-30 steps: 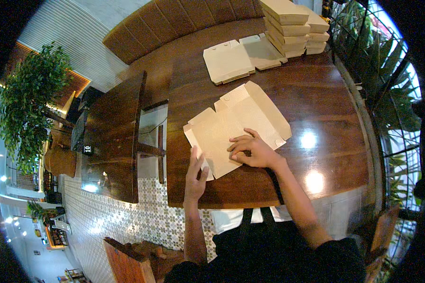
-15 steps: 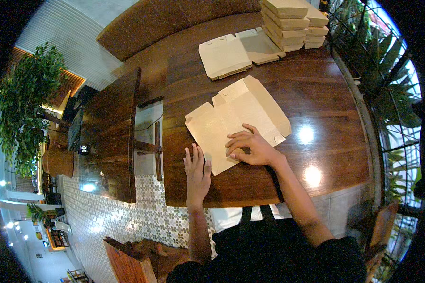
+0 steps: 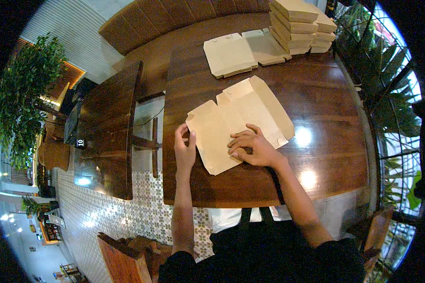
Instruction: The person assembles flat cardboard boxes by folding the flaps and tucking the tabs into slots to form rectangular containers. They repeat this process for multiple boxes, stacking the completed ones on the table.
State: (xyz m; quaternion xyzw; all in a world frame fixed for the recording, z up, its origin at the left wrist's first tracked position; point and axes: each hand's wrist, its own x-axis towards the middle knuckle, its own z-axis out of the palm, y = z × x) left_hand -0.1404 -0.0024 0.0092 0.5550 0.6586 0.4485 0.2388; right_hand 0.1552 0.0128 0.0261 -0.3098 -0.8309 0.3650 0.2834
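A flat, partly folded brown cardboard box [image 3: 210, 134] lies open at an angle on the dark wooden table in front of me. Its left panel is broad, and its right half has raised side walls and small round-ended tabs. My left hand [image 3: 184, 150] is at the box's left edge, fingertips by the upper left corner, thumb and fingers apart. Across the lower middle of the cardboard rests my right hand [image 3: 257, 148], its fingers loosely bent and spread over the surface. Whether the left fingertips touch the edge is hard to tell.
Farther back lies another unfolded cardboard box [image 3: 229, 54]. Beside it, at the back right, rise stacks of folded boxes [image 3: 302, 26]. A second wooden table [image 3: 108, 137] stands to the left across a gap, with a brown bench [image 3: 174, 21] behind. A barred window [image 3: 392, 118] borders the right.
My left hand has moved up and left along the box's edge, from its lower left side to near the upper left corner. The right hand stays on the cardboard.
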